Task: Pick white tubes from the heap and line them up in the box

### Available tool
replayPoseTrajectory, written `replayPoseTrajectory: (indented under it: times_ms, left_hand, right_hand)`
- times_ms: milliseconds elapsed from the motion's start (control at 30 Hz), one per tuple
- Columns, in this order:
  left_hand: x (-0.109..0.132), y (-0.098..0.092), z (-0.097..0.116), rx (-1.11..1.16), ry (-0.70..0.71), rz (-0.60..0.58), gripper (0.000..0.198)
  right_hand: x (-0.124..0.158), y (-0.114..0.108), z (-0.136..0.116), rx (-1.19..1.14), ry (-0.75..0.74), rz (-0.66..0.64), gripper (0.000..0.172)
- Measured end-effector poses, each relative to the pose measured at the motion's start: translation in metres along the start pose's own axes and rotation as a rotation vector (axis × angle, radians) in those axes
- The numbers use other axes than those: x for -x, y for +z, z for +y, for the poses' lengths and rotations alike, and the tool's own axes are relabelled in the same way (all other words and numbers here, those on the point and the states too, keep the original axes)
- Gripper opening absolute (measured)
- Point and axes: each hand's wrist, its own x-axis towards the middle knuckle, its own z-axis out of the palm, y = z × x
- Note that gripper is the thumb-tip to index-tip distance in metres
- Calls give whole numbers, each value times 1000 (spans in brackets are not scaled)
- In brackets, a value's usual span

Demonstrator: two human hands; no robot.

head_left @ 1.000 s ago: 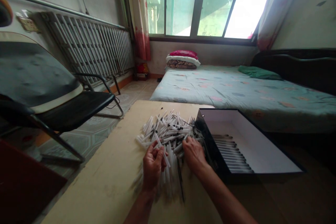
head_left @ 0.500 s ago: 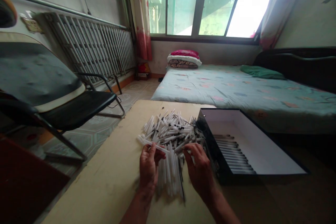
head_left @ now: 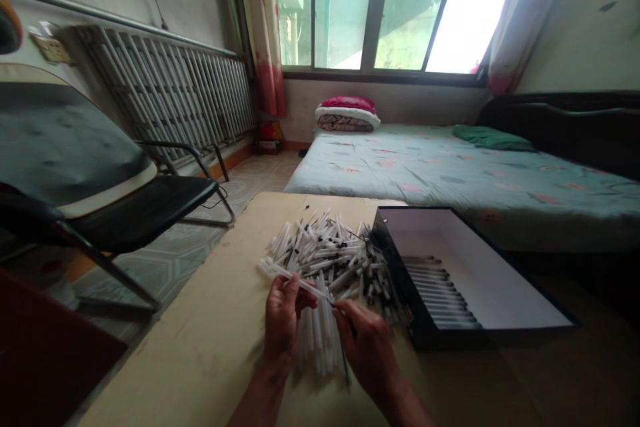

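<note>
My left hand (head_left: 283, 317) is closed around a white translucent pen barrel (head_left: 311, 289), which slants down to the right. From the right, my right hand (head_left: 367, 337) pinches a thin dark pen refill (head_left: 329, 302). The refill's tip is at the barrel's right end; whether it is inside I cannot tell. Behind both hands lies a heap of white pen barrels (head_left: 320, 247) mixed with small black parts. More barrels (head_left: 319, 340) lie side by side below the hands, partly hidden by them, with a long dark rod (head_left: 345, 363) alongside.
An open black box (head_left: 493, 267) with a pale inside stands at the right, holding a row of pens (head_left: 445, 297) with dark ends. All this is on a yellowish table (head_left: 200, 347). Beyond are a bed (head_left: 400, 167) and a black chair (head_left: 150, 203).
My right hand has moved left, bringing the refill to the end of the barrel. The left hand keeps hold of the barrel. The whole view has shifted slightly.
</note>
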Motion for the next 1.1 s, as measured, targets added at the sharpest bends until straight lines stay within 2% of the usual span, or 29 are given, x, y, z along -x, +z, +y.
replayPoseTrajectory:
  times_ms: [200, 333, 433, 533, 633, 733, 800, 900, 1000, 1100]
  left_hand:
    - [2, 0, 1, -87, 23, -56, 18]
    - [6, 4, 3, -126, 14, -141, 20]
    - [10, 7, 2, -119, -25, -273, 19]
    - [10, 8, -1, -106, -92, -377, 18]
    - [7, 4, -3, -22, -127, -321, 16]
    - [1, -1, -1, 176, -174, -137, 16]
    - [-2, -5, 1, 322, -217, -20, 13]
    - [-7, -9, 4, 454, -250, 73, 3]
    - [-11, -13, 6, 520, -280, 105, 16]
    - [-13, -15, 7, 564, -308, 119, 23]
  right_hand:
    - [-1, -1, -2, 18, 33, -7, 20]
    - [-5, -2, -6, -33, 176, 37, 23]
    - [-9, -1, -5, -182, 288, 81, 30]
    - [-14, 1, -1, -481, 442, 62, 41]
    - [-16, 1, 4, -868, 627, 17, 50]
    - [-15, -3, 10, -1051, 691, 85, 54]
    - [-12, -7, 15, -969, 660, 165, 50]
    - [-6, -12, 25, -634, 585, 259, 39]
    - [-1, -14, 32, -366, 513, 298, 37]
    - [0, -14, 36, -215, 392, 300, 24]
